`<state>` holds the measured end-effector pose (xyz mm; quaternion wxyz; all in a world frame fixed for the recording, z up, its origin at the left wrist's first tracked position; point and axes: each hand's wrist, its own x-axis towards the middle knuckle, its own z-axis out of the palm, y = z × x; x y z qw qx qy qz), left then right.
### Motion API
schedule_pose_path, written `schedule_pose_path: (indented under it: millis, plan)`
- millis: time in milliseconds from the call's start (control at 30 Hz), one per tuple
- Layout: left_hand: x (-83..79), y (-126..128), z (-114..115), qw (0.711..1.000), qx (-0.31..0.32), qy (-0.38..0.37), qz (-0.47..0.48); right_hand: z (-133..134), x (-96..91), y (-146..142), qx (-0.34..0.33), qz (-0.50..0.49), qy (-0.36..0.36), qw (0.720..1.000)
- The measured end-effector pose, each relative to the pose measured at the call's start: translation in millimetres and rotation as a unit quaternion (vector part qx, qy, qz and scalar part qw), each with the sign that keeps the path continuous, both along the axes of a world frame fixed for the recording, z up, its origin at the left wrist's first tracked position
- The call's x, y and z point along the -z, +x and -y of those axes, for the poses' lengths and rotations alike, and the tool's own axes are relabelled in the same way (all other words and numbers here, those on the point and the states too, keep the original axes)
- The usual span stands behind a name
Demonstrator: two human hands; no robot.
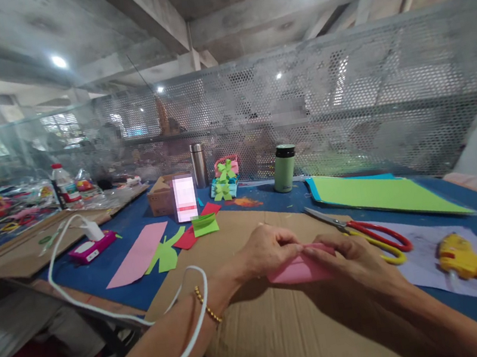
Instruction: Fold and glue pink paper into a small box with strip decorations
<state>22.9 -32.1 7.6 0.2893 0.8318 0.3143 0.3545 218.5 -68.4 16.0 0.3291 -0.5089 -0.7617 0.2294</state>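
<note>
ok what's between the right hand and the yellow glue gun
In the head view, the scissors, by their handles, and a bare part of the pale paper lie between the right hand and glue gun.

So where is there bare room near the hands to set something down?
Bare cardboard lies between the forearms, nearer than the pink paper held by the left hand and right hand, and beyond them, between the green slip and the scissors. It's crowded left, with pink strip, green cutout and red paper, and right, with scissors and glue gun.

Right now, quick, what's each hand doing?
Left hand: closed, pinching the folded pink paper near its upper edge.
Right hand: closed, holding the same paper's right end.
</note>
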Motion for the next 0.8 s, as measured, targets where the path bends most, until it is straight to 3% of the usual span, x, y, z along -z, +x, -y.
schedule_pose_path:
  millis: [233,467,800]
  plan:
    - [2.3,0.2,-2.7,0.999,0.018,0.033,-0.002,-0.1,-0.6,-0.5,-0.006,0.023,0.014,1.0]
    - [-0.5,0.7,1.6,0.991,-0.003,0.125,-0.04,-3.6,3.6,-0.7,-0.027,0.023,0.014,0.999]
    - [-2.2,-0.5,1.7,0.993,-0.031,0.103,-0.048,-6.6,4.0,5.0,-0.007,0.01,0.021,1.0]
